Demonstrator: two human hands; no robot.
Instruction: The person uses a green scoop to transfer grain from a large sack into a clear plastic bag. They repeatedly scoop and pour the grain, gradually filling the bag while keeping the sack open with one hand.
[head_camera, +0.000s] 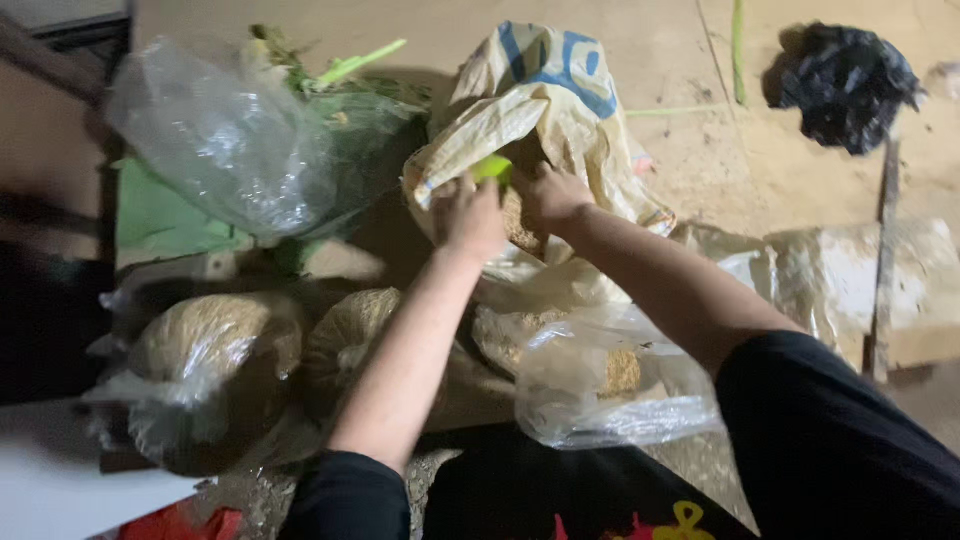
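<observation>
A woven sack (560, 110), cream with blue markings, stands open in front of me with brownish grain inside. My left hand (468, 215) is at the sack's mouth, fingers closed on a small green scoop (492, 168). My right hand (552, 195) grips the sack's rim beside it. Both forearms reach forward from dark sleeves.
Clear plastic bags of grain (215, 365) lie at the lower left and one half-open bag (600, 375) under my right arm. A big clear bag with green stalks (250, 140) sits at the upper left. A black plastic bag (845, 85) lies on the dirt floor, upper right.
</observation>
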